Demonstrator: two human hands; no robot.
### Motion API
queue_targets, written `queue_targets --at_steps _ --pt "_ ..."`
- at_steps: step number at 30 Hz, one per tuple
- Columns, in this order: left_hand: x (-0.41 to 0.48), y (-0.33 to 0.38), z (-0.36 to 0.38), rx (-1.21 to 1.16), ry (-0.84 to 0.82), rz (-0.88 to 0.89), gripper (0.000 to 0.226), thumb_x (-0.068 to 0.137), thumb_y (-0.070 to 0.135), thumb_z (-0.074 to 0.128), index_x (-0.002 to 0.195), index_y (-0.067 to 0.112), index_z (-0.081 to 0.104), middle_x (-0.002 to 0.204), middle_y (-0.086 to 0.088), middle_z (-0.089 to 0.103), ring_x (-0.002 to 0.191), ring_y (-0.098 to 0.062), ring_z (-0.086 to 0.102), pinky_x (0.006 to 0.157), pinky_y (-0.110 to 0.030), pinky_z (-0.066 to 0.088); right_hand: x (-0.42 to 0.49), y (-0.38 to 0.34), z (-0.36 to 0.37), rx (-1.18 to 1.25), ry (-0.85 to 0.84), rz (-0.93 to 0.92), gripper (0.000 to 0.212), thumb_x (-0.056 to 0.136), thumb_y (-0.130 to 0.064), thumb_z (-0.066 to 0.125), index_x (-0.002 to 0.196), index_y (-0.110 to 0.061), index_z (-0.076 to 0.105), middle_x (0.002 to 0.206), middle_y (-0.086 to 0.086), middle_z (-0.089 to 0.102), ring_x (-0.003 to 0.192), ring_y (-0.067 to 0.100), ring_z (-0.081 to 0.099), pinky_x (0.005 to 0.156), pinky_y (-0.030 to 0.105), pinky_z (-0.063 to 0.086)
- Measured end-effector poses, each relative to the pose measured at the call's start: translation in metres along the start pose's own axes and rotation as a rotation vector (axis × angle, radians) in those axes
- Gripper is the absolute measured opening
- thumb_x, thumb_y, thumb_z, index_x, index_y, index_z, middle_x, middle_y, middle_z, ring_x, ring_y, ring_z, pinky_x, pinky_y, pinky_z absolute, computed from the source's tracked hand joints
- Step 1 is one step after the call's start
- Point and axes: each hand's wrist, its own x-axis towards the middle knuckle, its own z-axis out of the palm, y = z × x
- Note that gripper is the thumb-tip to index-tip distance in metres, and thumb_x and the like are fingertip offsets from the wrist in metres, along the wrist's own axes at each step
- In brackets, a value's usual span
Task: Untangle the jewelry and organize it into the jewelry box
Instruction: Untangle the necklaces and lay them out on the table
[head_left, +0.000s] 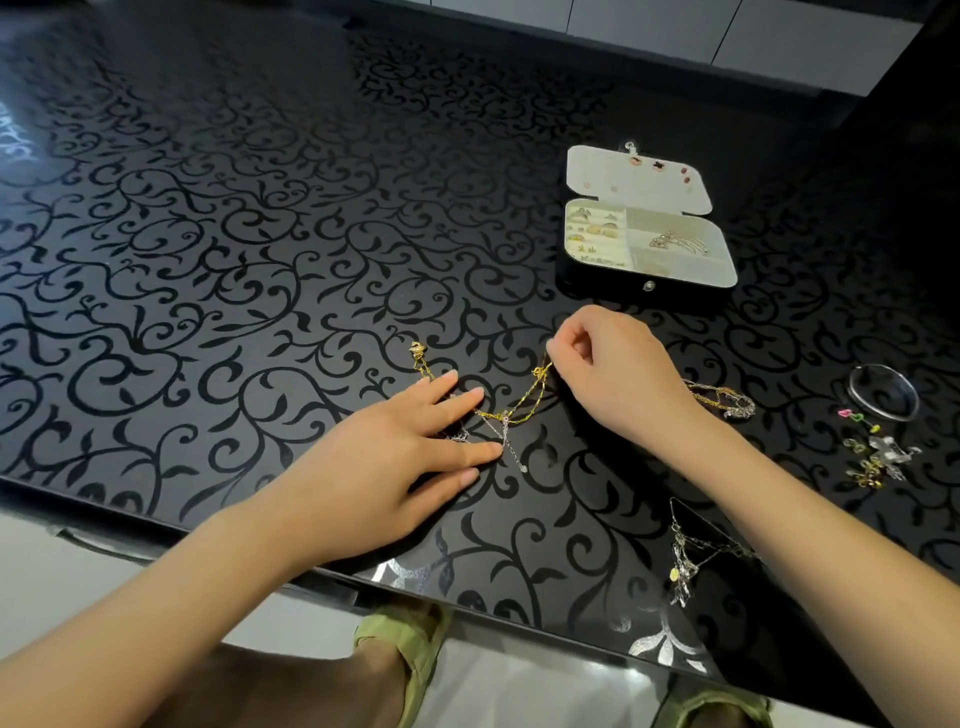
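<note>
A gold chain (525, 402) lies tangled with a thin silver chain (506, 441) on the black patterned table (234, 249). My left hand (395, 462) rests flat with straight fingers pressing on the chains. My right hand (613, 374) pinches the gold chain's right end and lifts it a little off the table. The gold chain's other end (418, 353) lies beyond my left fingertips. The open jewelry box (644, 244) stands behind my right hand, with rings, earrings and a brooch in its cream compartments.
Another gold and silver tangle (727, 400) lies just right of my right wrist. A silver necklace heap (685, 556) sits near the front edge. At the far right are a bangle (883, 392), coloured clips (857, 418) and small charms (883, 462).
</note>
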Motion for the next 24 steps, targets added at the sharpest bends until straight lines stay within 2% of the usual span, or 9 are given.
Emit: queue_targets --at_steps 6,11,13,16,20,24 --pt "0.001 -0.002 0.0 -0.077 0.019 -0.01 0.038 0.091 0.047 0.038 0.117 0.036 0.063 0.14 -0.004 0.048 0.136 -0.026 0.034 0.11 -0.048 0.019 -0.002 0.002 0.002 0.069 0.042 -0.068 0.006 0.09 -0.021 0.056 0.092 -0.021 0.061 0.082 -0.008 0.062 0.073 0.01 0.053 0.072 0.028 0.042" --pt "0.005 -0.004 -0.004 -0.18 0.105 -0.034 0.037 0.088 0.05 0.043 0.111 0.035 0.067 0.135 0.003 0.054 0.133 -0.016 0.039 0.113 -0.042 0.023 -0.026 0.004 0.001 -0.02 -0.095 -0.214 0.006 0.083 -0.032 0.064 0.088 -0.03 0.065 0.079 -0.012 0.056 0.075 0.005 0.048 0.072 0.024 0.038" --pt "0.01 -0.004 -0.006 -0.141 0.156 -0.042 0.036 0.088 0.045 0.045 0.108 0.029 0.07 0.124 0.005 0.061 0.121 -0.013 0.048 0.108 -0.038 0.032 -0.03 0.005 0.003 -0.078 -0.105 -0.246 0.005 0.085 -0.033 0.063 0.089 -0.03 0.064 0.078 -0.012 0.052 0.077 0.006 0.044 0.072 0.024 0.036" --pt "0.017 -0.002 -0.006 -0.046 0.17 -0.028 0.034 0.089 0.039 0.045 0.106 0.025 0.071 0.11 0.006 0.064 0.102 -0.015 0.049 0.091 -0.031 0.041 -0.032 0.003 0.005 -0.123 -0.105 -0.245 0.007 0.089 -0.032 0.058 0.083 -0.028 0.06 0.081 -0.011 0.051 0.082 0.009 0.045 0.073 0.024 0.034" --pt "0.02 -0.001 -0.002 0.025 0.16 0.011 0.032 0.087 0.037 0.046 0.104 0.027 0.071 0.101 0.005 0.063 0.094 -0.02 0.051 0.081 -0.037 0.044 -0.038 0.005 0.004 -0.189 -0.161 -0.234 0.012 0.094 -0.028 0.049 0.084 -0.024 0.055 0.09 -0.01 0.053 0.088 0.01 0.047 0.076 0.024 0.035" --pt "0.021 -0.002 -0.005 0.019 0.166 0.034 0.03 0.087 0.035 0.047 0.101 0.028 0.072 0.098 0.007 0.063 0.091 -0.018 0.049 0.076 -0.035 0.042 -0.039 0.01 0.001 -0.237 -0.124 -0.227 0.012 0.095 -0.026 0.048 0.084 -0.023 0.053 0.088 -0.009 0.051 0.086 0.013 0.046 0.075 0.027 0.038"
